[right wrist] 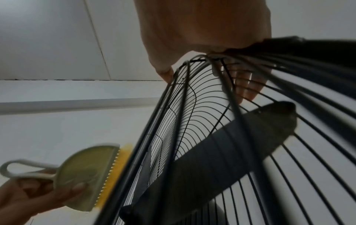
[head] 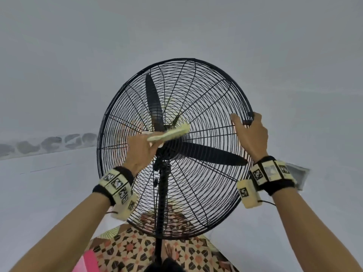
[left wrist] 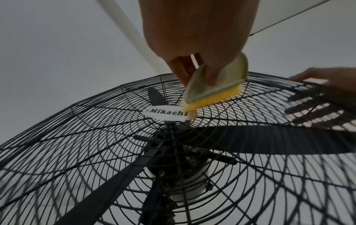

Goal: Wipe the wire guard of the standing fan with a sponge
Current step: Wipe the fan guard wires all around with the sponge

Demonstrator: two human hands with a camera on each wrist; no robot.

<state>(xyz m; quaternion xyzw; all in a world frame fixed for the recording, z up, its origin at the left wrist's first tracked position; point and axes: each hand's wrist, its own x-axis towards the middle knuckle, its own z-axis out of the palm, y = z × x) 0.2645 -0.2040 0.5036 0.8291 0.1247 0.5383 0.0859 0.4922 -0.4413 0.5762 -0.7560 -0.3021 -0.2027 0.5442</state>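
The black standing fan's round wire guard (head: 206, 95) fills the middle of the head view. My left hand (head: 149, 142) grips the sponge (head: 169, 132), a pale green half-round holder with a yellow scrubbing edge. In the left wrist view the sponge (left wrist: 215, 85) presses its yellow edge against the guard's front wires (left wrist: 96, 121), just beside the white "Mikachi" badge (left wrist: 165, 113). My right hand (head: 245, 124) grips the guard's thick rim on its right side, thumb on the near face. In the right wrist view its fingers (right wrist: 248, 85) show through the wires.
Three dark blades (head: 212, 154) sit still inside the guard. The black pole (head: 162, 203) runs down to a patterned tile floor (head: 127, 250). Something pink (head: 88, 260) lies at the lower left. A white wall stands behind the fan, with a grey plate (head: 296, 173) at the right.
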